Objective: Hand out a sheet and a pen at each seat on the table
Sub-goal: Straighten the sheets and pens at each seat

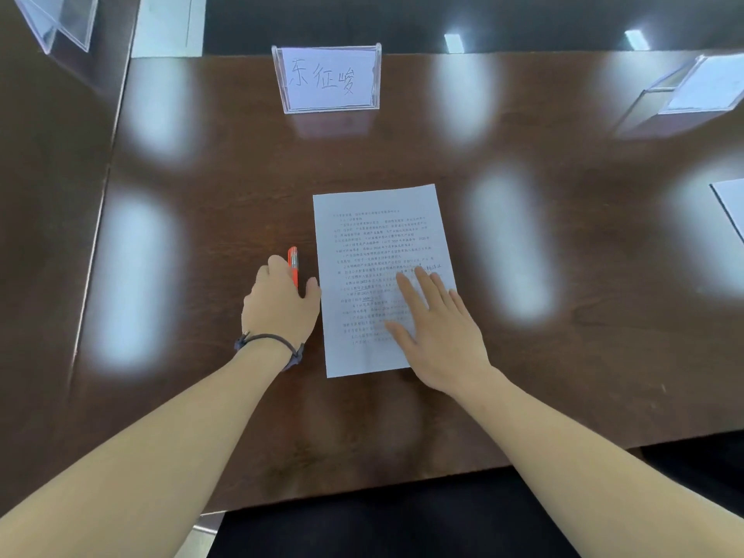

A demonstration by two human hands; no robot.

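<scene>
A printed white sheet [374,243] lies flat on the dark brown table [563,275], in front of a clear name-card stand [328,78]. My right hand [435,332] rests on the sheet's lower right part with its fingers straight and spread. Just left of the sheet, my left hand [280,304] grips an orange pen [293,263] that points away from me; its far end sticks out past my fingers. A dark band circles my left wrist.
Another name-card stand [692,90] sits at the far right, and the corner of a second sheet [730,203] shows at the right edge. A third clear stand [60,18] is at the top left on an adjoining table. The table's near edge runs just below my forearms.
</scene>
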